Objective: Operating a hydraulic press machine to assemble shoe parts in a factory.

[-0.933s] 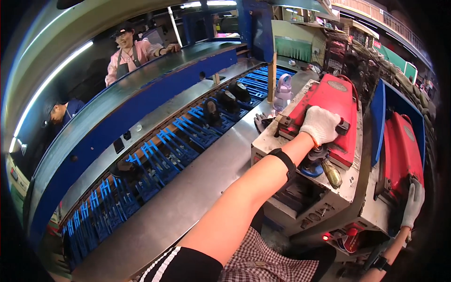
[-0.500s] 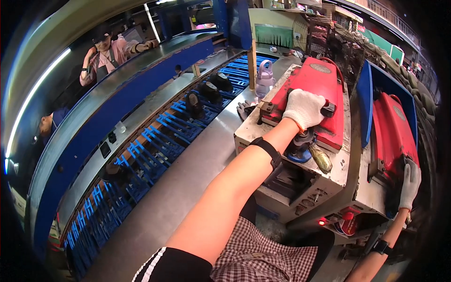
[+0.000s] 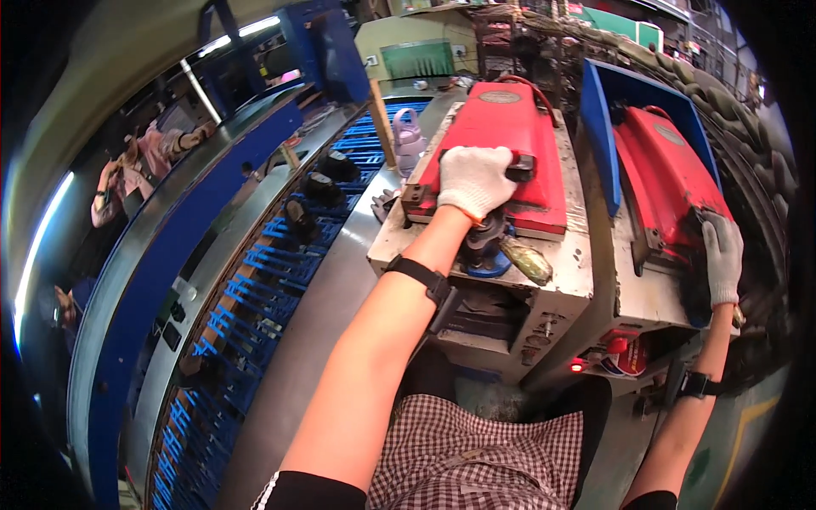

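Now the left hand (image 3: 473, 180) presses flat on one big red metal machine lid (image 3: 501, 153), while the right hand (image 3: 721, 257) curls round the other red lid's (image 3: 667, 183) edge to hold it.

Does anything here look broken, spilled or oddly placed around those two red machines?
Nothing stands out. The gloved left hand rests on the left red machine, the gloved right hand on the right red machine. Both housings sit level, though the grey base looks grimy.
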The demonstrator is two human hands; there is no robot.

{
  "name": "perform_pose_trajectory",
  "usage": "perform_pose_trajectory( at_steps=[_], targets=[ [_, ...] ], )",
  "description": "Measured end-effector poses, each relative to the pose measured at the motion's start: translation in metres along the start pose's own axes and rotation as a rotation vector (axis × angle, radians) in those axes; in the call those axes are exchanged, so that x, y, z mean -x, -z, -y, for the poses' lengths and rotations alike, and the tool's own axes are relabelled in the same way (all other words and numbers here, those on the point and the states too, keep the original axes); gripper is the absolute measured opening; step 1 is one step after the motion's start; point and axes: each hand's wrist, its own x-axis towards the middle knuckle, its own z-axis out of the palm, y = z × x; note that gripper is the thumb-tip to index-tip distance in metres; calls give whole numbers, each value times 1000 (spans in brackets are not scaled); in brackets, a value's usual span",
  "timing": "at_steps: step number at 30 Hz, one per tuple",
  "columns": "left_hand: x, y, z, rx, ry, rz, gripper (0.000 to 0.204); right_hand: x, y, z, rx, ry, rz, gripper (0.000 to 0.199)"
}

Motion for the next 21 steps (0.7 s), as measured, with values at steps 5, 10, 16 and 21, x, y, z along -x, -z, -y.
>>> perform_pose_trajectory(
  at_steps=[5, 10, 16, 21],
  targets=[
    [0, 3, -4, 3, 39, 39, 17, -3, 9, 23, 33, 1, -32, 19],
    [0, 4, -4, -22, 42, 16, 23, -2, 9, 25, 50, -19, -23, 20],
    [0, 3, -4, -23, 44, 39, 23, -4, 14, 33, 33, -41, -32, 20],
    [2, 4, -2, -14, 40, 44, 23, -4, 11, 34, 48, -23, -49, 21]
  ],
)
